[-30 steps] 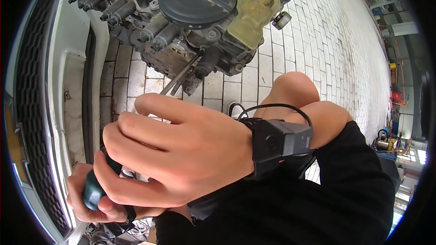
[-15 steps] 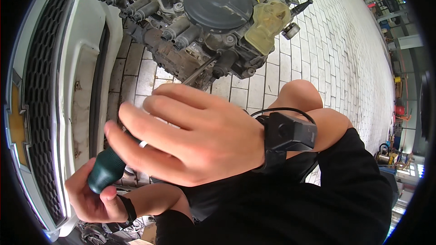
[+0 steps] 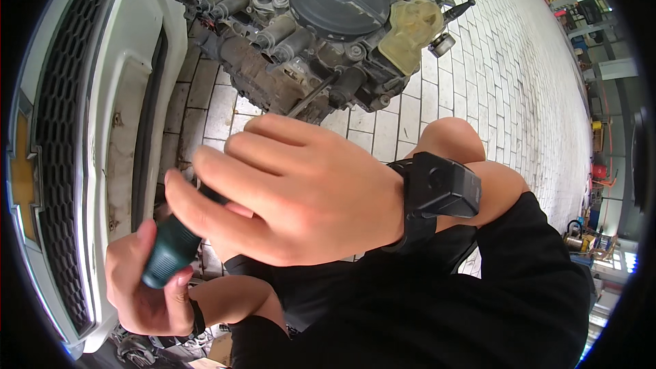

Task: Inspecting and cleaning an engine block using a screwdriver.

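A screwdriver with a dark green ribbed handle [image 3: 171, 253] slants up from the lower left toward the engine [image 3: 287, 68]. My left hand [image 3: 140, 294] is closed around the butt end of the handle, thumb and fingers on either side. My right hand [image 3: 294, 195] curls over the tool farther forward, its fingers bent round it and hiding the middle. Beyond the right knuckles a thin metal shaft [image 3: 313, 97] reappears, its far end among the engine parts beside a black cylindrical part [image 3: 347, 85]. The tip itself is hidden.
A round black cover [image 3: 339, 1] and a yellowed plastic piece [image 3: 410, 31] top the engine, which stands on white floor tiles [image 3: 506, 96]. Close on the left is a white car bumper with a black grille [image 3: 72, 96]. Shelves and equipment line the far right.
My view has shifted a little, so the engine sits slightly farther right. Both hands stay on the screwdriver; the left fingers have changed their hold on the handle's end.
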`<state>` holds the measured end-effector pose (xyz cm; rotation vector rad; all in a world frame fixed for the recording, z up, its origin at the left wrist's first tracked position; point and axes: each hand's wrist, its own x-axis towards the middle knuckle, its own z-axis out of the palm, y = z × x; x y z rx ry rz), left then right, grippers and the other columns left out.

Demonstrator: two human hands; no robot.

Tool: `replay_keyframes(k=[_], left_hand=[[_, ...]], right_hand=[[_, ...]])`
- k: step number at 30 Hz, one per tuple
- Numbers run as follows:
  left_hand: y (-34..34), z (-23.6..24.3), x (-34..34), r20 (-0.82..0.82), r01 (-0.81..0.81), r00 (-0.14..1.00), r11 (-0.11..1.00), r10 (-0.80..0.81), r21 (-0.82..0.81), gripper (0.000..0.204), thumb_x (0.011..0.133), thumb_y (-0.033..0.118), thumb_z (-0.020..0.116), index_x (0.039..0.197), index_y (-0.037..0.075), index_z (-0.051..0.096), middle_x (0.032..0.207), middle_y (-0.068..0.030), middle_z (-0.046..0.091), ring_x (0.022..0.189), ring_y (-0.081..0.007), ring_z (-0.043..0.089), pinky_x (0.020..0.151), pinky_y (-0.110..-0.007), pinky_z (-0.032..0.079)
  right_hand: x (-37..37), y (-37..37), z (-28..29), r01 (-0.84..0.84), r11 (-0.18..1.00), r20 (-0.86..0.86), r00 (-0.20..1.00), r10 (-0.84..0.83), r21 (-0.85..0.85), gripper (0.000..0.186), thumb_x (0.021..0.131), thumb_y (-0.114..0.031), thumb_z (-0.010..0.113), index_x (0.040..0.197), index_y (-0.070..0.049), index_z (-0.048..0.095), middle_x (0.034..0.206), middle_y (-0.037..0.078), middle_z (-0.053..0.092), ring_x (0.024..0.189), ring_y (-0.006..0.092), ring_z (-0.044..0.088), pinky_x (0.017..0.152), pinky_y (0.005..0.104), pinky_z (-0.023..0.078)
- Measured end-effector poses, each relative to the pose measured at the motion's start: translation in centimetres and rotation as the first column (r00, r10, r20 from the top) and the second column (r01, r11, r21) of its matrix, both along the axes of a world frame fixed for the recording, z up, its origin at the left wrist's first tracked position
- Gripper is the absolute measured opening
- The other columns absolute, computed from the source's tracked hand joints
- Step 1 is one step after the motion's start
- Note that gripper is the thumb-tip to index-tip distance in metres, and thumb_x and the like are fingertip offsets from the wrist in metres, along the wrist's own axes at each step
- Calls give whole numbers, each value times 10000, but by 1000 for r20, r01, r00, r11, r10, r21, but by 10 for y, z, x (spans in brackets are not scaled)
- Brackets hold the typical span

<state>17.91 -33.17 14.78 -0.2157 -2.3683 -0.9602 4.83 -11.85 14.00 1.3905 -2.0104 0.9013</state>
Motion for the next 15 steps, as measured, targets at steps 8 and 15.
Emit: replay_keyframes(k=[8, 15], left_hand=[[11, -12, -5, 38, -139, 990, 988, 136, 74, 755, 924, 649, 646, 925, -105, 657, 723, -138, 617, 581, -165, 518, 516, -310, 357], [-3, 2, 7, -37, 145, 989, 989, -144, 27, 659, 907, 423, 760, 1184, -157, 615, 997, -185, 659, 957, -249, 618, 848, -351, 489]], right_hand=[[2, -10, -6, -61, 988, -38, 998, 56, -142, 251, 801, -202, 718, 978, -26, 691, 819, 23, 571, 668, 154, 553, 591, 294, 440], [-3, -5, -2, -40, 994, -29, 999, 38, -98, 252, 774, -167, 719, 971, -15, 684, 778, 7, 551, 668, 146, 561, 591, 290, 432]])
